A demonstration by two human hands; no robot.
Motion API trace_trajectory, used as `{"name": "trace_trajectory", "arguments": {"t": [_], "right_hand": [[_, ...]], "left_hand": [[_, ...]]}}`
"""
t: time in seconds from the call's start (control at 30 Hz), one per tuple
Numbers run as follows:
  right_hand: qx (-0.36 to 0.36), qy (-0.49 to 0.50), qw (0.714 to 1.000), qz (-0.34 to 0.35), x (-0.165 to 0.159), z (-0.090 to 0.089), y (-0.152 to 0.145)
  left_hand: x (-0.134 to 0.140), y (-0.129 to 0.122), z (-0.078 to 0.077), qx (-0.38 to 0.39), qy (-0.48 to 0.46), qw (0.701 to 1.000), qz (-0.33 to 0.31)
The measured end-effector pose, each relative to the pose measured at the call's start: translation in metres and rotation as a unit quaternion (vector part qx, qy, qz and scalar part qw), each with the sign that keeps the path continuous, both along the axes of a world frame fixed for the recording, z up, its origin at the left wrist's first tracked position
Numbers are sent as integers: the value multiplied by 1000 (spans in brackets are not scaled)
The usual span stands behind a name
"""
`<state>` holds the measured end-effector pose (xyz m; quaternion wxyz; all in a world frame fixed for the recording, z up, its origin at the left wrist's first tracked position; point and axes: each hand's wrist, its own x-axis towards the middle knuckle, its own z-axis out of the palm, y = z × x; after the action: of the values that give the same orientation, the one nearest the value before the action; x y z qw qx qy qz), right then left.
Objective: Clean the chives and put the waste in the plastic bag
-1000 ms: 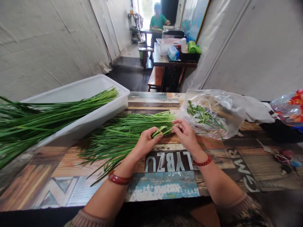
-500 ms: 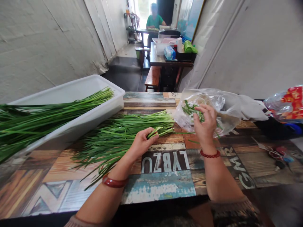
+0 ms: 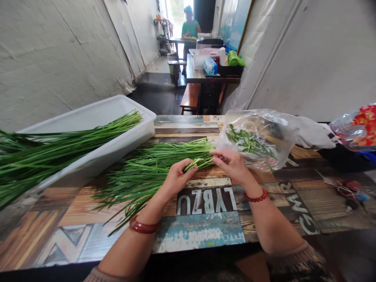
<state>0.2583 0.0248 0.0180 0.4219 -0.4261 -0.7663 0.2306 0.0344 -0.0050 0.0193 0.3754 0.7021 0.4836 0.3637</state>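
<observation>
My left hand (image 3: pixel 179 176) is closed round a small bunch of garlic chives (image 3: pixel 192 164), the pale cut ends sticking out past the thumb and the leaves trailing to the lower left. Just right of those ends, my right hand (image 3: pixel 230 162) pinches at the tips of the stalks, its fingertips partly hidden. Beneath and behind lies a loose pile of garlic chives (image 3: pixel 164 150) on the table. A clear plastic bag (image 3: pixel 282 137) holding green trimmings (image 3: pixel 245 139) rests open beyond my right hand.
To the left, a white plastic tub (image 3: pixel 111 156) holds long garlic chives (image 3: pixel 73 143). Keys (image 3: pixel 349 190) and a red-patterned package (image 3: pixel 364 125) are at the right of the patterned table (image 3: pixel 202 231). Farther off, a person (image 3: pixel 190 29) sits behind another table (image 3: pixel 211 78) and a bench (image 3: pixel 190 95).
My right hand has moved left and down from over the plastic bag to the stalk ends beside my left hand. The left hand still grips its bunch in nearly the same place.
</observation>
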Motion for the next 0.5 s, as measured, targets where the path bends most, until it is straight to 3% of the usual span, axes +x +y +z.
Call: {"name": "trace_trajectory", "arguments": {"t": [0.1, 0.23, 0.37, 0.5], "right_hand": [[-30, 34, 999, 6, -8, -7, -1], [7, 45, 999, -5, -19, -7, -7], [30, 41, 998, 36, -26, -3, -13], [-24, 80, 996, 40, -21, 1, -13]], "left_hand": [[0, 1, -2, 2, 3, 1000, 1], [-1, 1, -8, 18, 59, 997, -48], [-2, 0, -11, 50, 125, 987, -87], [-2, -2, -7, 124, 278, 951, -48]]}}
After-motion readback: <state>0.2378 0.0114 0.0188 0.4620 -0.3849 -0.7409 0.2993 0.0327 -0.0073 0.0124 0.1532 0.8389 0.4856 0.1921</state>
